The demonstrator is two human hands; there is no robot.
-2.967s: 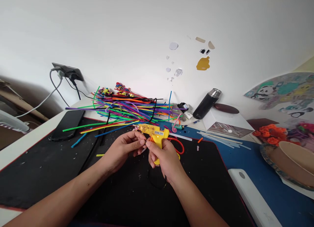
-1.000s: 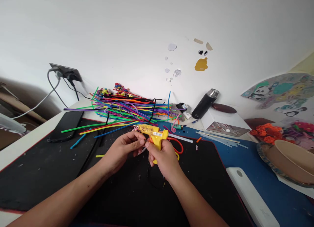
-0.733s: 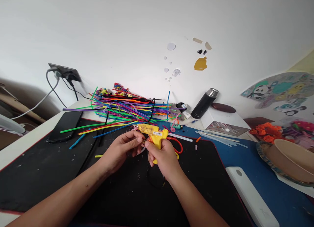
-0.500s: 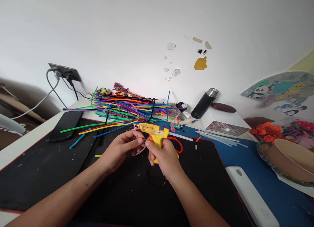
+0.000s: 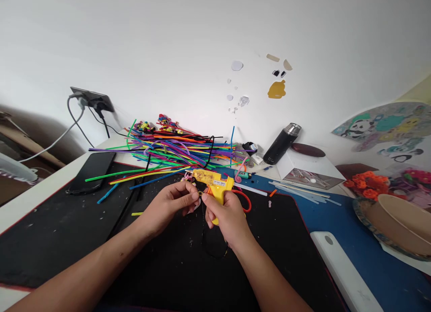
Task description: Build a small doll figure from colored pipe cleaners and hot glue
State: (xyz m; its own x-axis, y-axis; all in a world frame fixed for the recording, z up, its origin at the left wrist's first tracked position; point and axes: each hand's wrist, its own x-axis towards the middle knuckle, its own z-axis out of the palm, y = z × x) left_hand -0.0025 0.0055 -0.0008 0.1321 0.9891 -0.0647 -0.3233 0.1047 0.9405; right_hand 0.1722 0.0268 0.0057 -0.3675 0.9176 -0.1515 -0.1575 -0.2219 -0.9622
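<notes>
Yellow tool: a glue gun (image 5: 215, 184) sat at the centre of the frame, its barrel pointing towards the left and its handle downward.
Right hand: the right hand (image 5: 226, 216) was wrapped closed around the gun's handle, with its thumb up by the orange trigger.
Left hand: the left hand (image 5: 170, 207) had its fingertips pinched together on a small pale piece (image 5: 196, 208), just below the barrel and touching the right thumb; the piece was too small to tell what it was.
Surface under the hands: a black mat (image 5: 67, 231) speckled with pale scraps filled the lower half of the frame.
Behind the gun: a heap of coloured pipe cleaners (image 5: 171, 148) spread across the middle, near the wall.
Beside the right hand: a red wire loop (image 5: 245, 200) lay on the mat just to the right.
Left of centre: a dark phone (image 5: 92, 170) lay flat at the mat's far edge, below a wall socket (image 5: 91, 98) with cables plugged in.
Right of centre: a black flask (image 5: 281, 143) leaned against a white box (image 5: 310, 166), with clear glue sticks (image 5: 303, 188) in front of it on a blue mat (image 5: 353, 222).
Far right: orange flowers (image 5: 367, 186) lay beside a paper bowl (image 5: 400, 217).
</notes>
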